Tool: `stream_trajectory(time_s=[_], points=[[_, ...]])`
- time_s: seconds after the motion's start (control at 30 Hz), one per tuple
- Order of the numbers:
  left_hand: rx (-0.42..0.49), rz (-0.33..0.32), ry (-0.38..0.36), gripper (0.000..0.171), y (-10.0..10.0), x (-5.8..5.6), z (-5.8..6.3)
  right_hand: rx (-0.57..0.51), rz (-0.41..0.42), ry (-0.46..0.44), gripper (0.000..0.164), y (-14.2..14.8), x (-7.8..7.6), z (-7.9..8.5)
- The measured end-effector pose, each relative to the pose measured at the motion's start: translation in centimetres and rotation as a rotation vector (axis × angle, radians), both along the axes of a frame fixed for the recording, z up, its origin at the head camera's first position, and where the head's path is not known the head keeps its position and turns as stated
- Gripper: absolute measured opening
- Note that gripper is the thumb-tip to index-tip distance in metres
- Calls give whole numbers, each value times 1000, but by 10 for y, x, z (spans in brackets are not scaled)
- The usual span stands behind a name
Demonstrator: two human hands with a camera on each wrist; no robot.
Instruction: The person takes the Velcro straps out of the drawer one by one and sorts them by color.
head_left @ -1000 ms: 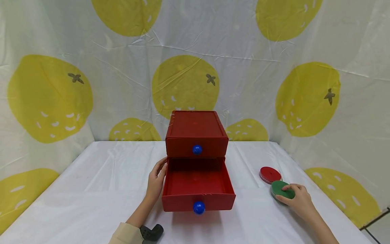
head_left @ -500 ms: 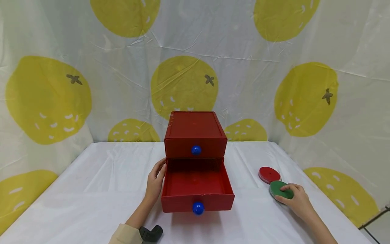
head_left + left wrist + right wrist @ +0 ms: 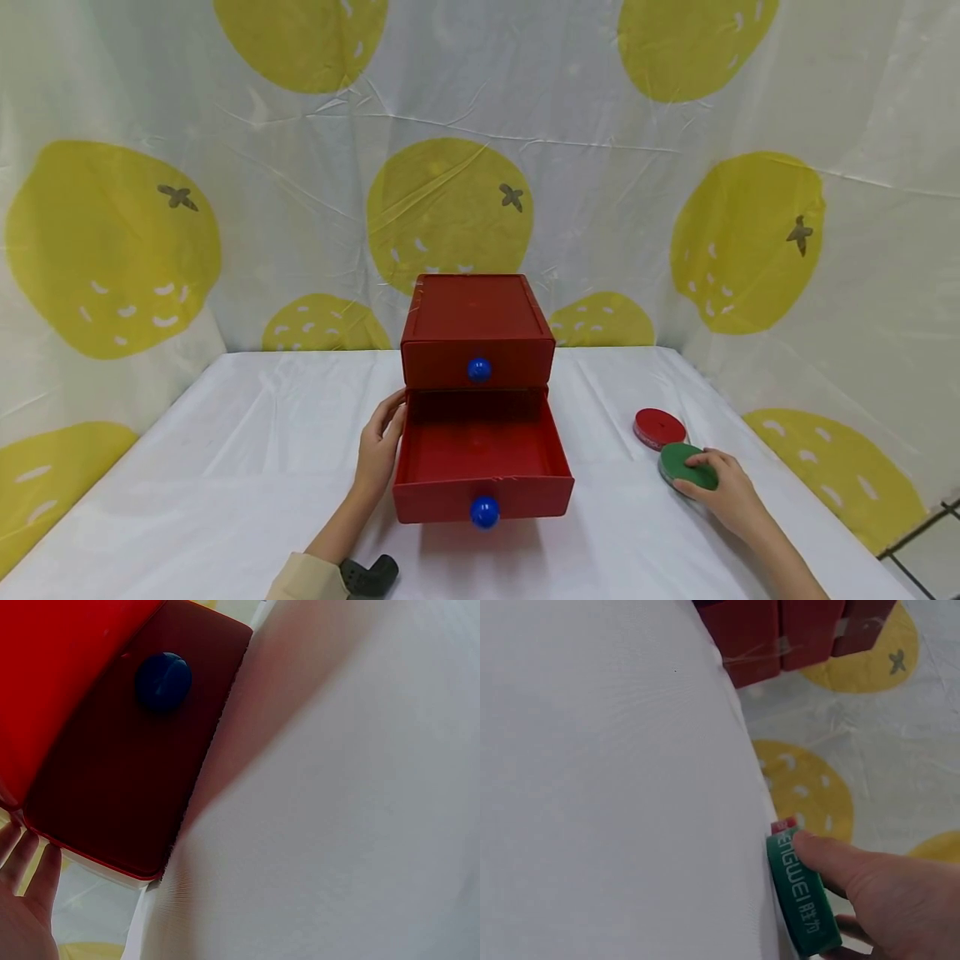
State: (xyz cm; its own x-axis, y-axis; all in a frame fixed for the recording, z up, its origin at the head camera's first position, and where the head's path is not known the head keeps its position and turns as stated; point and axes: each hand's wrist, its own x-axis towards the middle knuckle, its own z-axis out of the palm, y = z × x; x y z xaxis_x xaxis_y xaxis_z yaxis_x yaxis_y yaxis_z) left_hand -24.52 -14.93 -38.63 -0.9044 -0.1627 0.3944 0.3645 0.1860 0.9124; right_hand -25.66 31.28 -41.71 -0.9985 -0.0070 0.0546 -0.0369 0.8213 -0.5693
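A red cabinet of drawers (image 3: 480,308) stands mid-table, its lower drawer (image 3: 525,498) pulled out and bare inside. Blue round knobs (image 3: 485,512) sit on both drawer fronts. With fairly straight fingers, my left hand (image 3: 377,454) touches the cabinet's left side; the left wrist view shows those fingertips (image 3: 49,859) at its edge. At the right, my right hand (image 3: 731,496) grips a flat green roll of strap tape (image 3: 678,458) between thumb and fingers. White lettering runs round the roll's rim in the right wrist view. Just beyond it lies a similar red roll (image 3: 658,427).
White cloth covers the table (image 3: 247,500). A hanging sheet with yellow fruit prints (image 3: 450,217) encloses the back and sides. A black device (image 3: 371,575) is worn at the left wrist.
The head view has shifted slightly, so everything appears a little further left. Both hands, the drawer and the rolls keep their places relative to one another.
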Motion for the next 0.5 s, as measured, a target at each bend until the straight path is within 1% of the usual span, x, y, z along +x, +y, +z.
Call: stream_trajectory(time_s=[0.1,0.2,0.33,0.43,0.5], points=[[-9,6,-5,35,0,0,0,4,21,-8,58,0,1,-1],[-11,7,-4,35,-1,-2,-3,12,35,-15,56,0,2,-1],[-1,2,3,34,-4,-10,-12,43,38,-6,54,-1,4,0],[1,10,15,34,-6,-17,-20,69,38,6,54,-2,5,2],[4,18,27,34,-7,-19,-23,86,39,15,54,-2,7,4]])
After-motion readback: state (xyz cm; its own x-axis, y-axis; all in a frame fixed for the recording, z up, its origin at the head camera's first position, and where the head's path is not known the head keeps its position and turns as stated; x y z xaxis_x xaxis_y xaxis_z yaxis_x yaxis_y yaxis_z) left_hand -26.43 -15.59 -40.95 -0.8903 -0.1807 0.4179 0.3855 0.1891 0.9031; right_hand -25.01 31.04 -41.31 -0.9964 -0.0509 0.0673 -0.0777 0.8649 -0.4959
